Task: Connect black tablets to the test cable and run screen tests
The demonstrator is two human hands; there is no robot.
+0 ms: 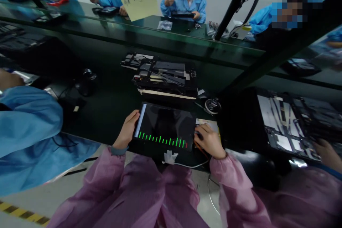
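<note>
A tablet [165, 123] with a dark screen lies tilted in front of me. Green bars and one red bar run along the screen's lower edge, and a pale strip lines its left side. My left hand [127, 130] is closed on the tablet's left edge, thumb near the corner. At the right edge, the fingers of my right hand [210, 139] are curled together around a small dark thing I cannot make out. An orange cable [200, 149] runs below that hand. Behind it lies a yellow-edged sheet [211, 124], partly covered.
Opened tablet parts [165, 74] are stacked behind the tablet. A roll of tape [213, 105] stands right of them. More opened devices [283, 121] lie at the right. White tape [170, 157] holds a cable at the bench edge. Co-workers sit at the left, right and across.
</note>
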